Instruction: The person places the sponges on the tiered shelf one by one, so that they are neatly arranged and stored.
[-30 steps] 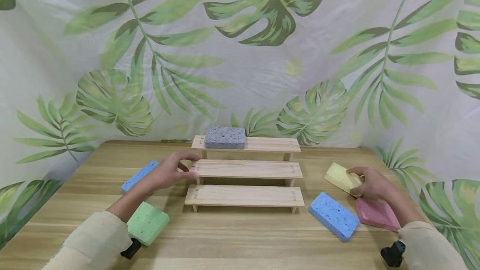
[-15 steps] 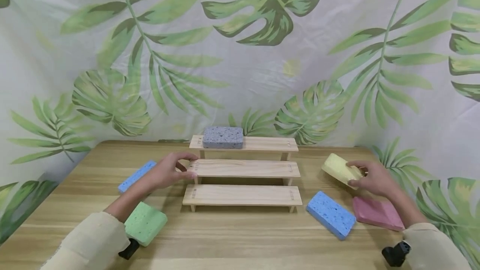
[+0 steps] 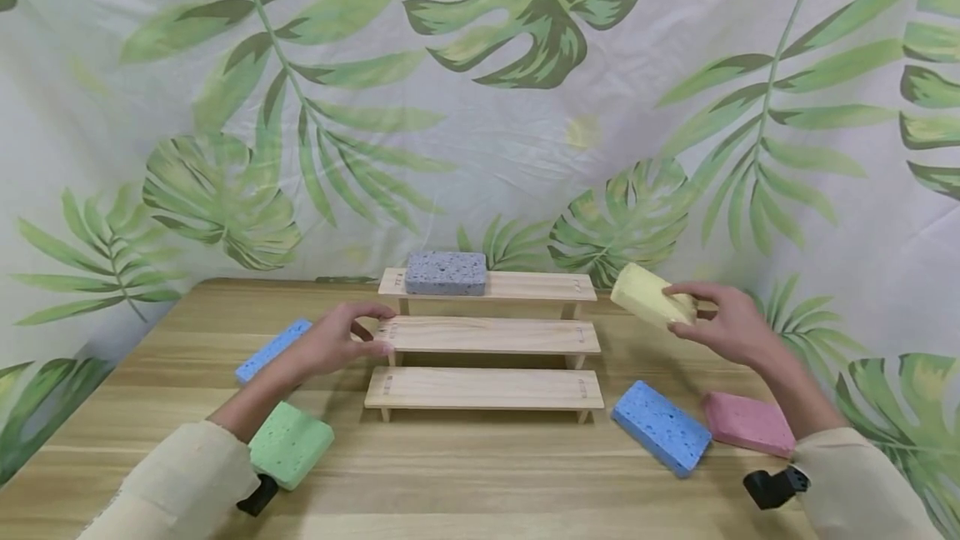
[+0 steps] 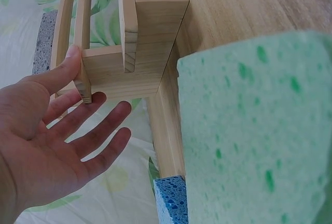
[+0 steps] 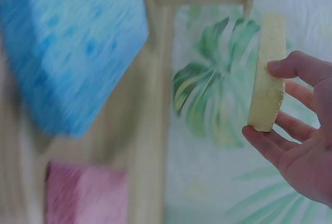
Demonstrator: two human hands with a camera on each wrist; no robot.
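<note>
A three-tier wooden stand (image 3: 483, 390) sits mid-table, with a grey speckled sponge (image 3: 446, 273) on the left of its top tier. My left hand (image 3: 341, 342) pinches the left end of the middle tier; in the left wrist view the thumb lies on one face of that board (image 4: 83, 37) and fingers lie on the other. My right hand (image 3: 723, 319) grips a yellow sponge (image 3: 648, 297) by its right end, raised above the table to the right of the stand. In the right wrist view the thumb presses one broad face of the yellow sponge (image 5: 268, 73), with fingers behind it.
A blue sponge (image 3: 662, 428) and a pink sponge (image 3: 748, 423) lie right of the stand. On the left are a green sponge (image 3: 292, 445), partly under my forearm, and another blue sponge (image 3: 273, 350). A leaf-print cloth (image 3: 510, 157) hangs behind the table.
My right hand has lifted the yellow sponge off the table and moved it up and left, away from the pink sponge. My left hand stays on the middle tier.
</note>
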